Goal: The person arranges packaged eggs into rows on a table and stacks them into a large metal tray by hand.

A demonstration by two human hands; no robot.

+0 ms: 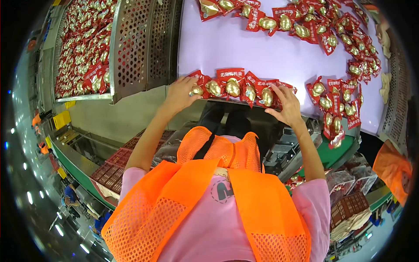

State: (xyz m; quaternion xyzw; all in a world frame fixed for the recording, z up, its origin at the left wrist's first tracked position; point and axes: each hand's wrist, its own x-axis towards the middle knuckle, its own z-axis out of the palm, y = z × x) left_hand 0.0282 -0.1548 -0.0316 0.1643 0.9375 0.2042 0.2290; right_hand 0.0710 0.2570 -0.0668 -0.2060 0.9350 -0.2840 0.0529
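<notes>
A row of several red-and-gold wrapped egg packets (233, 87) lies along the near edge of the pale sorting table (227, 52). At the row's left end, my left hand (179, 94) touches the outermost packet, thumb and fingers apart. My right hand (287, 106) rests at the other end, fingers spread over the last packets and thumb by the table edge. The packets lie between the two hands, with gold egg shapes facing up. Some fingertips of both hands are partly hidden.
More wrapped eggs (334, 102) lie to the right and along the far side. A perforated metal wall (135, 43) separates the table from a full bin (83, 52) at left. Another person's hand (382, 32) is at the right edge. Red crates (109, 174) stand below left.
</notes>
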